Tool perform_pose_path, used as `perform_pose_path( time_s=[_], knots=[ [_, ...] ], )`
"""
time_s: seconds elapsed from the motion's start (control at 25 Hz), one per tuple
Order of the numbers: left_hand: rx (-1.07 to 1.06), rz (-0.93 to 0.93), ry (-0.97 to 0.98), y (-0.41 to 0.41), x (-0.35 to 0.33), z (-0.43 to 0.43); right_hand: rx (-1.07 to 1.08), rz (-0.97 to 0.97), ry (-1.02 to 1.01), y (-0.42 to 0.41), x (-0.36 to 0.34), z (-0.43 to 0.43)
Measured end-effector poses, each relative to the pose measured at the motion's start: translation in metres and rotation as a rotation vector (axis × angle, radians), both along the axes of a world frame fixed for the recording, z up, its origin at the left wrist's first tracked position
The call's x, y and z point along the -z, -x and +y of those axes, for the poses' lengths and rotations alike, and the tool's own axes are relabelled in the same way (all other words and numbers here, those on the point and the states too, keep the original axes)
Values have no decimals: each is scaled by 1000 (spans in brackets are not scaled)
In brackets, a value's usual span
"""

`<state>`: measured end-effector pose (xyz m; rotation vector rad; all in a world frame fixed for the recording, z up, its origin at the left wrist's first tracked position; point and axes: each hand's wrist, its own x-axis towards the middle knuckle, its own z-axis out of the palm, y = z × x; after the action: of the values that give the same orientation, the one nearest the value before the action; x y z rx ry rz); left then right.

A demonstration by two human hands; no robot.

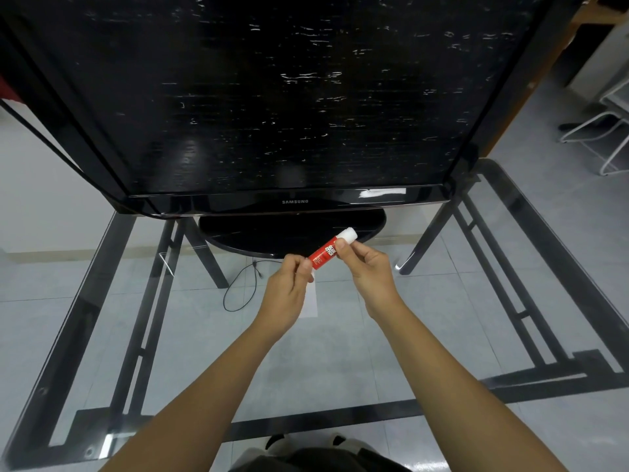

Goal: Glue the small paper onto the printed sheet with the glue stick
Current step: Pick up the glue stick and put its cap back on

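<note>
1. Note the dark TV (272, 97) on its oval stand (292, 233), filling the far half of the scene and playing no part in the task.
2. Work over the glass desk (340, 369) with its black frame. Expect thin paper to slide on so hard and slick a top.
3. See the left grip (286, 294) curled round the near, lower end of the tube.
4. See the right grip (371, 270) clamped on the same tube, thumb and fingers pinching just below the cap.
5. Look just under the left grip for a pale slip flat on the desk, probably the paper (312, 301). Judge it light, limp and easily creased. Hold it down by an edge with flat fingertips rather than pinching it. No printed sheet to be seen.
6. Find the glue stick (323, 255) in the air between both grips, near the stand's front edge, tilted up towards the far right. Treat it as light, stiff, smooth plastic, best taken round the red barrel.
7. Mind the white cap (348, 234), on at the far end. Probably wants a straight pull with the barrel held firm. Press lightly afterwards, the glue likely being soft.
</note>
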<state>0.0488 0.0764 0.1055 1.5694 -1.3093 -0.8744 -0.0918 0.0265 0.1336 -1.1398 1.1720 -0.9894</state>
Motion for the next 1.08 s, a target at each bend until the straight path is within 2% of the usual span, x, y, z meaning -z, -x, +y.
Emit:
perform_pose_path(
  time_s=[0.04, 0.2, 0.4, 0.56, 0.68, 0.76, 0.84, 0.88, 1.0, 1.04, 1.08],
  knots=[
    [-16, -5, -15, 0, 1, -2, -6, 4, 0, 0, 1, 1],
    [-48, 213, -240, -2, -1, -8, -11, 12, -4, -3, 1, 4],
    [26, 88, -24, -2, 4, 5, -2, 4, 2, -3, 0, 4],
    [22, 225, -245, -2, 2, -2, -4, 33, 9, -2, -1, 3],
    [47, 0, -14, -2, 0, 3, 11, 26, 8, 0, -2, 3],
    [59, -74, 82, -5, -2, 6, 5, 21, 2, 0, -3, 3],
    [47, 9, 48, -5, -2, 5, -10, 9, 11, 0, -4, 3],
    [42, 107, -16, -5, -3, 3, -19, 5, 18, -1, -5, 3],
    [9, 541, -375, -3, -11, -4, -35, -7, 30, -2, -4, 1],
    [3, 576, -422, -2, -11, -5, -37, -8, 35, -1, -3, 1],
    [12, 511, -405, -1, -12, -5, -32, -6, 39, -1, -3, 1]
  ],
)
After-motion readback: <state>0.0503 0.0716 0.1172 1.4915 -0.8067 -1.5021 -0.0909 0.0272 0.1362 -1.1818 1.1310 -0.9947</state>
